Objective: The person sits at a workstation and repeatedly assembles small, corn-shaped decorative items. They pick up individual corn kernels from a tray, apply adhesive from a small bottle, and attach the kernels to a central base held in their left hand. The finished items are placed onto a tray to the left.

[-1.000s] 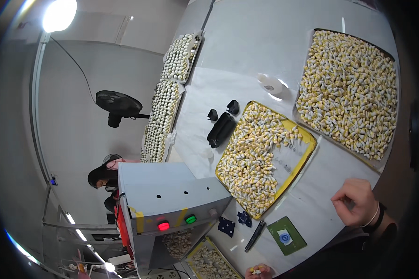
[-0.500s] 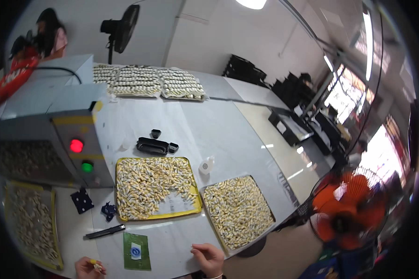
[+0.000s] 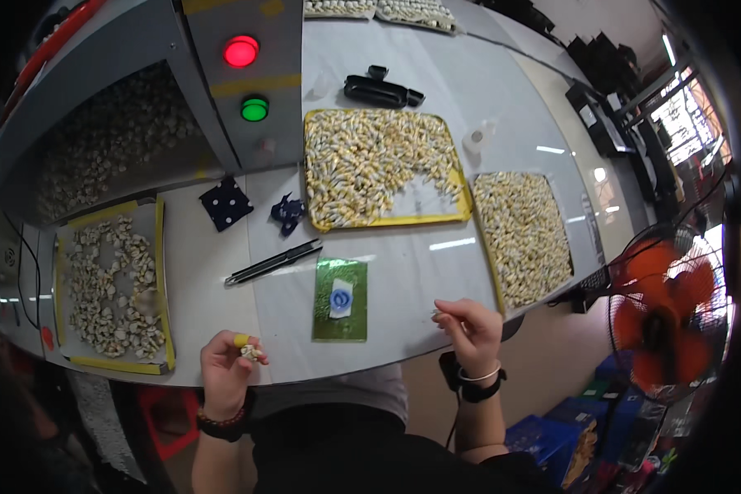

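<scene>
Close to the table's front edge, my left hand (image 3: 222,370) is closed around a small whitish piece (image 3: 249,352) that shows at its fingertips. A yellow cover sits on one finger. My right hand (image 3: 476,329) is further right, its thumb and fingers drawn together. Something tiny and pale shows at its fingertips, too small to name. Between the hands, a green mat (image 3: 326,321) lies flat, bearing a white patch with a blue ring (image 3: 342,299). Past the mat stands a yellow-rimmed tray (image 3: 387,222), mostly covered with small cream-and-grey pieces; its front right part is bare.
At right, another tray (image 3: 525,239) is full of similar pieces. A yellow-edged tray (image 3: 167,288) of whitish pieces sits before a grey machine (image 3: 267,148) with red and green lights. Tweezers-like black tool (image 3: 273,262), dark cloths (image 3: 226,203), a small bottle (image 3: 474,142) and an orange fan (image 3: 663,317) are around.
My view has tilted down and swung left, so the trays and both hands show higher and further right. The left hand still holds its small piece.
</scene>
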Action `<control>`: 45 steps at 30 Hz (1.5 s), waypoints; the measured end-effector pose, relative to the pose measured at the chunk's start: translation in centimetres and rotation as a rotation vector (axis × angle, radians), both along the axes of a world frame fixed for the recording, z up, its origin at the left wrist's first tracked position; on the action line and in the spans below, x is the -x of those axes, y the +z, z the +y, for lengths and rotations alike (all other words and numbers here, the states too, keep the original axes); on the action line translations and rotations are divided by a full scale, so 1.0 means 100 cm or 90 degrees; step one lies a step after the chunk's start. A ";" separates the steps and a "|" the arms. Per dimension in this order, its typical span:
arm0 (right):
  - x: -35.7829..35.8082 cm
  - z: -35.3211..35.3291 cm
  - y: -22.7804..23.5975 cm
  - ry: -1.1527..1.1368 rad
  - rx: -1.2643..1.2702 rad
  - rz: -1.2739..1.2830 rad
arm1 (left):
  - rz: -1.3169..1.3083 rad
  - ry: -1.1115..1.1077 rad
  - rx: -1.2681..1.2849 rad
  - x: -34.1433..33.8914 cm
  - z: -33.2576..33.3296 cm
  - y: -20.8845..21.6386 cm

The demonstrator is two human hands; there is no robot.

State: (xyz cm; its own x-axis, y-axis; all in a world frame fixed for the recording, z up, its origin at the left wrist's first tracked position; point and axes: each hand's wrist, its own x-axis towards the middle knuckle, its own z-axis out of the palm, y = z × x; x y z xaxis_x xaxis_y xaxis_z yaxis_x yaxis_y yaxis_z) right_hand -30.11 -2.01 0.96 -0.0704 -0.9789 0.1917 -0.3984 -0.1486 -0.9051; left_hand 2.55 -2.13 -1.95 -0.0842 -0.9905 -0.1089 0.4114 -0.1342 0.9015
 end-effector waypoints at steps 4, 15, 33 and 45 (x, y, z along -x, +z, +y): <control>-0.025 0.000 0.035 0.058 0.053 0.165 | 0.029 -0.029 0.009 0.002 0.001 0.004; -0.080 -0.060 0.035 0.241 0.141 0.513 | 0.199 -0.120 -0.135 -0.012 0.007 0.027; -0.106 -0.055 0.065 0.306 0.149 0.197 | 0.426 -0.331 -0.318 0.009 -0.008 0.026; -0.117 -0.029 0.059 0.285 0.185 0.060 | 0.157 -0.112 -0.067 0.027 -0.002 0.044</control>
State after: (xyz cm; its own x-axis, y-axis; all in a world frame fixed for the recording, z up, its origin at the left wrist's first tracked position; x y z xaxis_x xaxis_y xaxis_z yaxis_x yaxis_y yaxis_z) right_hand -18.38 -4.90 6.83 0.3715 -0.8149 0.4450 -0.3160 -0.5616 -0.7647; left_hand -0.18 -2.29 2.49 -0.2890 -0.9429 -0.1653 0.5778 -0.3095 0.7553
